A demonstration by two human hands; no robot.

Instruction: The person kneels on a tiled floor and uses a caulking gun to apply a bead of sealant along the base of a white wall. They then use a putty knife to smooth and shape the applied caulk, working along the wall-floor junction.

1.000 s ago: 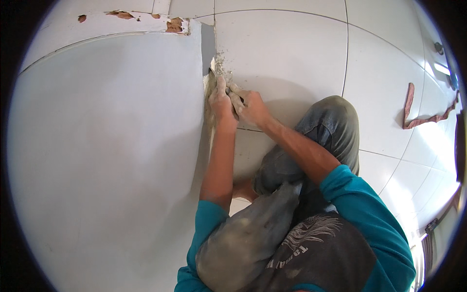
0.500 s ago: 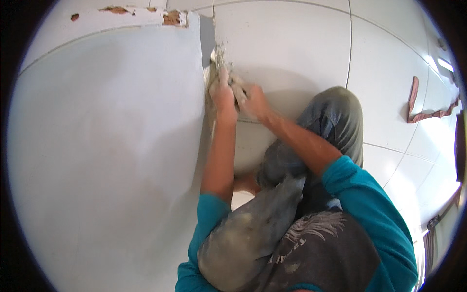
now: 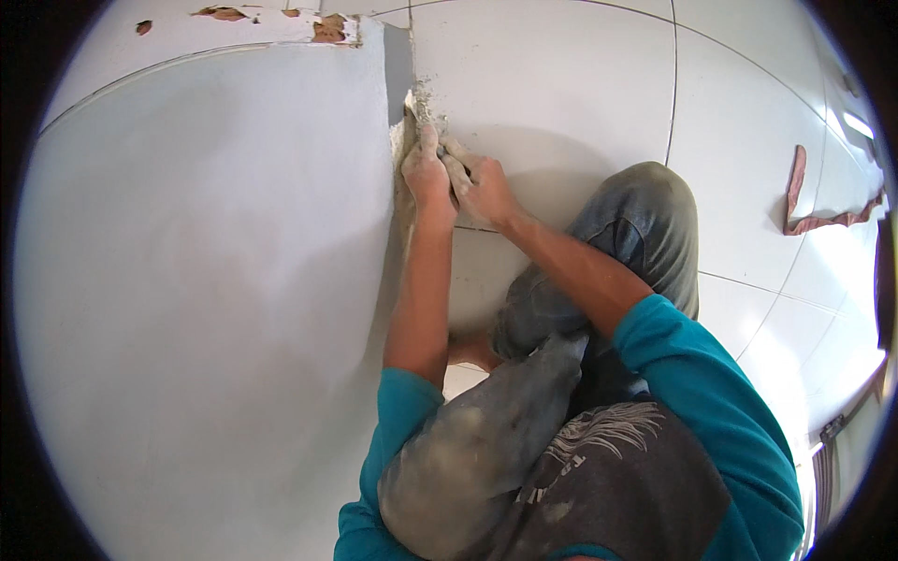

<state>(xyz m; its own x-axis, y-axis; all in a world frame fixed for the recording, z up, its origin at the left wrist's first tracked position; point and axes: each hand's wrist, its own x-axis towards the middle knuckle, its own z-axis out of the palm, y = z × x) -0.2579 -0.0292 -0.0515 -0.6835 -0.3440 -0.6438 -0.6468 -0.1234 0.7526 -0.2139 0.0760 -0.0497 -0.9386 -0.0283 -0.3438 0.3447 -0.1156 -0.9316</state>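
My left hand and my right hand are close together at the foot of the pale wall, where it meets the white tiled floor. Whitish dust coats the fingers of both. The left is closed, its thumb pointing away from me along the wall's base. Curled fingers of the right press in beside it. What they grip is hidden between them. Just ahead lie loose crumbs of mortar on the tile. Alongside, the wall's lower edge is broken and rough, with a bare grey strip beyond.
A white board with chipped brown patches runs along the wall at the far left. My bent knee in worn jeans is right of my forearms. On the tiles farther right lies a reddish-brown, bent strip.
Both hands stay together at the wall's base and have shifted only slightly. The right hand's fingers show more clearly, drawn in against the left.
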